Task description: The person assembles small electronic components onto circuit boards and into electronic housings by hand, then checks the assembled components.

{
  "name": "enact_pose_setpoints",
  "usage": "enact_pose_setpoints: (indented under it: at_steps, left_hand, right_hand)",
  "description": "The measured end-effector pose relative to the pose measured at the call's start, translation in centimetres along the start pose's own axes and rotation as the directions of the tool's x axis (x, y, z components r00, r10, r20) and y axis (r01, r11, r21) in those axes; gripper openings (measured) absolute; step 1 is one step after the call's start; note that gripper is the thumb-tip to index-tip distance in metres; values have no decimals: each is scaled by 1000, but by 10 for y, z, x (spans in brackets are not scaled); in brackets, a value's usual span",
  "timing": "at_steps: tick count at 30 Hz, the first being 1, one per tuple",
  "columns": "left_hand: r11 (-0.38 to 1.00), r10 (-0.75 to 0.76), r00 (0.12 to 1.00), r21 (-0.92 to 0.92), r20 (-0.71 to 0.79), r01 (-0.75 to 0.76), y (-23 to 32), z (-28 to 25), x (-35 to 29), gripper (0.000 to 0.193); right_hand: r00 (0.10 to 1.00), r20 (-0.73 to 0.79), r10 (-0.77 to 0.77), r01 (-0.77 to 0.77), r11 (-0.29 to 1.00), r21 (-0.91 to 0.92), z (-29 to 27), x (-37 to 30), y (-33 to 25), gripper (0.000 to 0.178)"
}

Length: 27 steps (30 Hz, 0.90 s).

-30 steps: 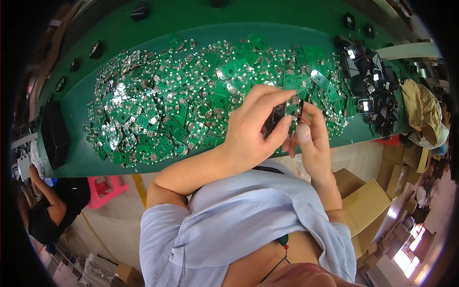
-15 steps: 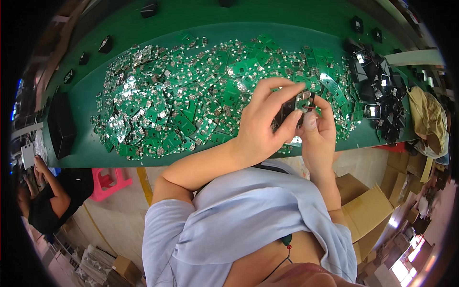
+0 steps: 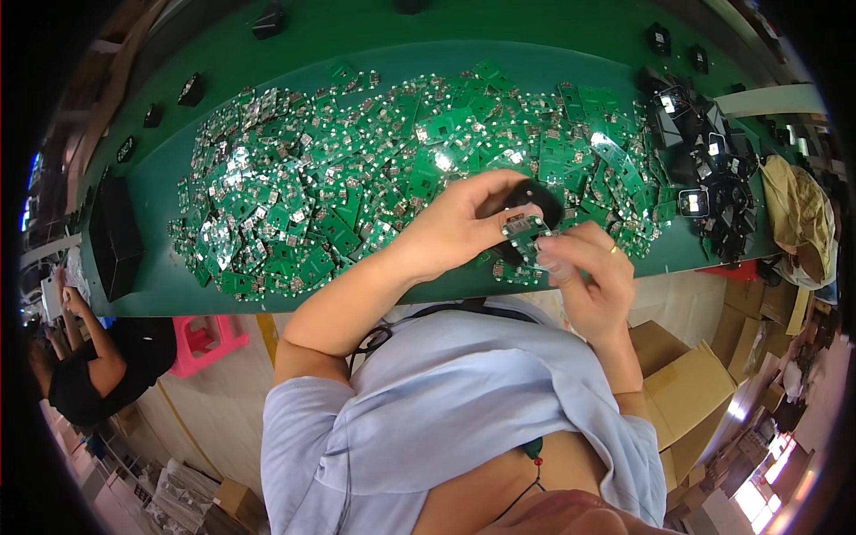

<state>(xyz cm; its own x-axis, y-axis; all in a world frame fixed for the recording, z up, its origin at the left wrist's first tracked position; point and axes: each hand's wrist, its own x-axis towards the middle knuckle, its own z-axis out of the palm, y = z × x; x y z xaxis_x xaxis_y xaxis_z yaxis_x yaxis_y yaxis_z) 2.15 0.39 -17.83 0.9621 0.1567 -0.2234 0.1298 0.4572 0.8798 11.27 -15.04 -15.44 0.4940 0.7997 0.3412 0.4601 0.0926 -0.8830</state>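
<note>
My left hand is closed round a glossy black plastic housing, held above the front part of the bench. Against the housing's near side sits a small green circuit board with silvery parts. My right hand has its thumb and forefinger pinched at the board's right edge; its grip there is partly hidden. Whether wires join board and housing I cannot tell. Beneath both hands spreads a wide heap of loose green circuit boards.
Black housings are piled at the right, by a yellowish cloth bag. A black box stands at the left end of the green bench. Below are a pink stool and an open carton. Another person sits at left.
The black housing has been turned and now shows its rounded back, with the board on the near side. My right hand has come down, its fingers now at the board's edge.
</note>
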Motion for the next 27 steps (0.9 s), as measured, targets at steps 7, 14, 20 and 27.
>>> enact_pose_setpoints:
  at_steps: [7,14,20,27]
  left_hand:
    - [990,133,989,45,-67,-130,-6,8,1,30]
    - [960,263,955,134,-136,-245,-10,17,-1,38]
    - [977,207,976,-37,-73,-210,-3,17,-4,45]
    - [964,257,960,-47,-113,-263,-5,25,-2,52]
  right_hand:
    - [938,171,-303,347,798,-493,-6,1,5,32]
    - [914,36,-405,370,792,-487,-5,12,12,29]
    - [947,-105,-303,209,832,-514,-8,17,14,22]
    - [944,-127,-306,187,810,-556,0,19,13,21]
